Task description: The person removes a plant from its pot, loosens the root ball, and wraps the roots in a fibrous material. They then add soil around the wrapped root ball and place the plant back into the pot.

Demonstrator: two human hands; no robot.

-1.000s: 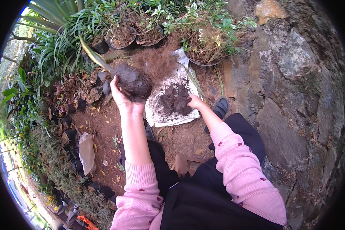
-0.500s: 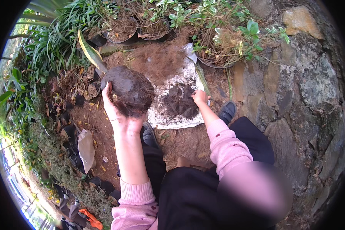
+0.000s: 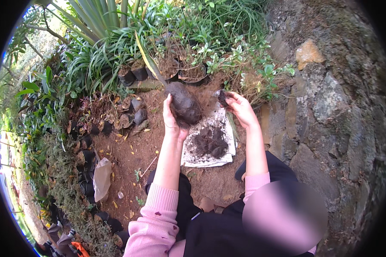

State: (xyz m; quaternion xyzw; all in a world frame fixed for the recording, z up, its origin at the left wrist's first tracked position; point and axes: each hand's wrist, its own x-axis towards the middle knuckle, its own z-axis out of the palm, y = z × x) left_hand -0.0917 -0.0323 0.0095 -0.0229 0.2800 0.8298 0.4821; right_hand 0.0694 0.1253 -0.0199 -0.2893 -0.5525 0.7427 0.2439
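Observation:
A dark, mud-covered ball [image 3: 183,103] wrapped in brown fibres rests in my left hand [image 3: 174,122], whose fingers curve round its left side and underside. From the top of the ball a long yellow-edged green leaf [image 3: 148,58] sticks up and leans left. My right hand [image 3: 241,110], just right of the ball and apart from it, pinches a small clump of dark soil [image 3: 222,98]. Below both hands, a heap of dark wet soil [image 3: 210,141] lies on a white sack [image 3: 208,161] spread on the ground.
Potted plants [image 3: 193,75] and leafy greenery line the far side. A stone wall [image 3: 313,141] rises along the right. Small black plant bags [image 3: 88,156] and a crumpled pale bag [image 3: 101,180] stand at the left on brown earth. Brown fibre [image 3: 206,92] lies beyond the sack.
My right hand has risen from the soil heap with a clump in its fingers. The ball in my left hand appears further right in view, and the view has shifted, showing more greenery.

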